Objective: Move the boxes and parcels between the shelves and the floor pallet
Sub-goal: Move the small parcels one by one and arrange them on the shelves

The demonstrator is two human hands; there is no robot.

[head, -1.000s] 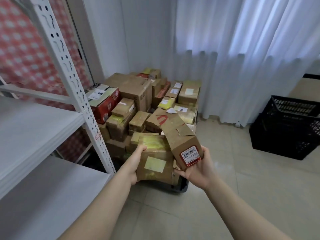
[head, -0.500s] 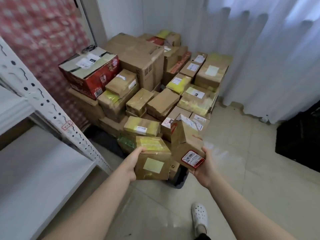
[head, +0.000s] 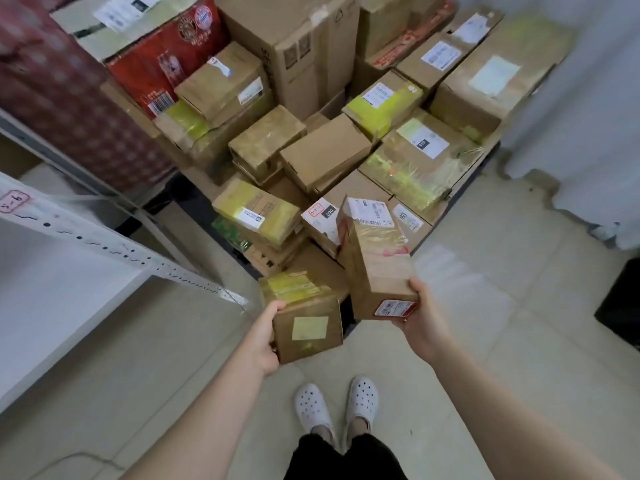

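My left hand (head: 265,337) grips a small cardboard box with yellow tape (head: 304,317) by its left side, low over the near edge of the pile. My right hand (head: 420,323) holds a taller cardboard box with a red label (head: 374,265), tilted, from its lower right corner. Both boxes hang just in front of the pile of parcels (head: 311,157) stacked on the floor pallet, whose dark edge (head: 479,169) shows at the right. The white metal shelf (head: 52,289) stands at my left.
A large red-printed carton (head: 156,60) and a tall brown carton (head: 294,43) rise at the back of the pile. White curtain (head: 581,116) hangs at right, a black crate (head: 623,306) sits at the right edge. My white shoes (head: 336,400) stand on the tiled floor.
The view has tipped down and closer to the pile. Both hands, each still holding its box, have lowered toward the pile's near edge; the right box is more upright.
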